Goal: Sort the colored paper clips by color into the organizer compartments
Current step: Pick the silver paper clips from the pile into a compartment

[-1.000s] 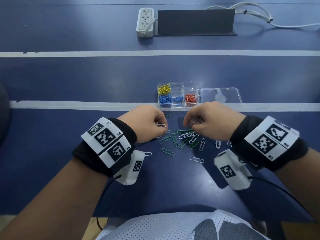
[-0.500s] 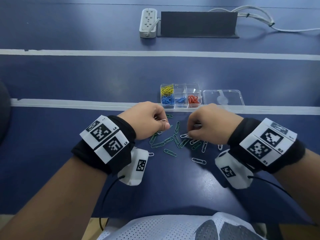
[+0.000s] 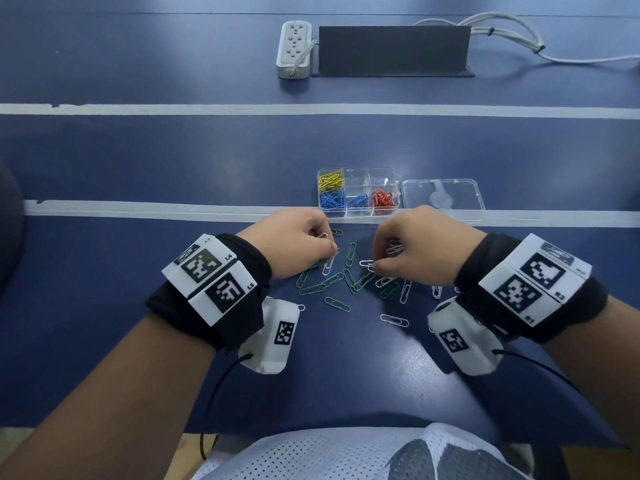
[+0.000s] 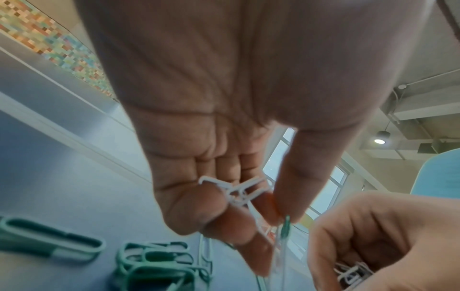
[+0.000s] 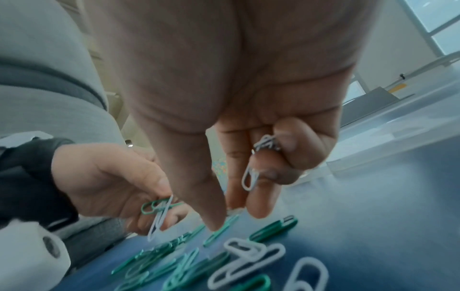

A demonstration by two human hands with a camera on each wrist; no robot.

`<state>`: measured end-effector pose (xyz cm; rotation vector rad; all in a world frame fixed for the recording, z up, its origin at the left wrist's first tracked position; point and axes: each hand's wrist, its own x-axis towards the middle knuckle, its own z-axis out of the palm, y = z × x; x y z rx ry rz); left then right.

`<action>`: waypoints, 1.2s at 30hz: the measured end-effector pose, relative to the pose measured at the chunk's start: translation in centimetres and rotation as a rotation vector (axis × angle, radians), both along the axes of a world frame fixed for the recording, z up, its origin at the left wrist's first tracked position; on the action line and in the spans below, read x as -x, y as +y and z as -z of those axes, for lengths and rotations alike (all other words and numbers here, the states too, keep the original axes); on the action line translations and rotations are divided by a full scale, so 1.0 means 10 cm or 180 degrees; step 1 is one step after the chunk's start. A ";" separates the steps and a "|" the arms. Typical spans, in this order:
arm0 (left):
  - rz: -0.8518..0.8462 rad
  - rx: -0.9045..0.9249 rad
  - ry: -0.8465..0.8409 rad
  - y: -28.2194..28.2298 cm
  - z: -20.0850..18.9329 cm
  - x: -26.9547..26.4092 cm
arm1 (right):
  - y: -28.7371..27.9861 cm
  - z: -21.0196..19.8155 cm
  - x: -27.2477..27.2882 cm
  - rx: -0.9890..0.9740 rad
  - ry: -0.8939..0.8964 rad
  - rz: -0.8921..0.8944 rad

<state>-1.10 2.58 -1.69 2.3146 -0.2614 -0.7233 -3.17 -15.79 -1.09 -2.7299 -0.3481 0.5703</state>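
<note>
while both hands pinch clips, organizer holds yellow, blue, red.

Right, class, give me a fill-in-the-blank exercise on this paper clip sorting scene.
1. In the organizer, the yellow clips lie in the far ___ compartment.
2. The clips loose on the table are white and ___.
3. The red clips lie in the near ___ compartment.
4. The left hand pinches white clips and a ___ clip.

Missing words: left; green; right; green
</note>
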 end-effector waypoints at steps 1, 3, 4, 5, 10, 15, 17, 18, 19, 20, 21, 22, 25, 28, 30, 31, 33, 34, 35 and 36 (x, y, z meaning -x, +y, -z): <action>-0.0053 0.0061 0.0050 -0.01 0.00 0.00 | -0.01 -0.02 0.00 -0.0075 0.0031 0.0048; -0.0087 0.0149 0.0107 -0.02 0.02 0.00 | -0.05 -0.04 0.00 -0.0220 0.0086 0.0113; -0.0067 0.0176 0.0115 -0.03 0.03 0.01 | -0.06 -0.04 0.01 -0.0279 0.0108 0.0132; -0.0034 0.0197 0.0117 -0.04 0.04 0.01 | -0.07 -0.04 0.01 -0.0312 0.0118 0.0147; 0.0040 0.0279 0.0077 -0.07 0.04 0.01 | -0.13 -0.02 0.03 -0.0286 0.0199 0.0112; 0.0050 0.0313 -0.0005 -0.07 0.04 0.00 | -0.13 -0.02 0.04 -0.0703 0.0449 0.0318; 0.0019 0.0310 -0.0009 -0.07 0.04 0.00 | -0.13 0.00 0.03 -0.1028 0.0659 0.0532; -0.0022 0.0325 0.0031 -0.07 0.05 -0.01 | -0.13 0.00 0.02 -0.1241 0.0782 0.0679; -0.0080 0.0376 0.0111 -0.07 0.05 -0.01 | -0.13 0.00 0.01 -0.1469 0.0906 0.0844; -0.0149 0.0474 0.0214 -0.07 0.05 -0.02 | -0.13 0.01 0.00 -0.1732 0.1021 0.1024; -0.0219 0.0611 0.0324 -0.08 0.06 -0.02 | -0.14 0.01 -0.02 -0.2013 0.1135 0.1198; -0.0285 0.0753 0.0434 -0.09 0.06 -0.02 | -0.14 0.01 -0.03 -0.2281 0.1252 0.1345; -0.0514 0.0982 0.0729 -0.14 0.03 -0.02 | -0.14 0.02 -0.06 -0.2806 0.1630 0.1617; -0.0633 0.0936 0.0948 -0.19 -0.01 -0.08 | -0.15 0.03 -0.09 -0.3034 0.1697 0.1593; -0.0447 0.0680 0.0672 -0.22 -0.03 -0.15 | -0.15 -0.01 -0.14 -0.2981 0.1478 0.1437; -0.0333 0.0521 0.0444 -0.24 -0.05 -0.20 | -0.14 -0.03 -0.18 -0.2845 0.1337 0.1351; -0.0222 0.0226 -0.0055 -0.30 -0.11 -0.32 | -0.13 -0.08 -0.32 -0.2428 0.1028 0.1277; -0.0206 0.0127 -0.0270 -0.34 -0.14 -0.38 | -0.11 -0.11 -0.40 -0.2237 0.0882 0.1278; -0.0201 0.0041 -0.0433 -0.38 -0.18 -0.45 | -0.10 -0.14 -0.49 -0.2098 0.0762 0.1319; -0.0219 -0.0029 -0.0533 -0.41 -0.22 -0.51 | -0.08 -0.17 -0.57 -0.1968 0.0657 0.1394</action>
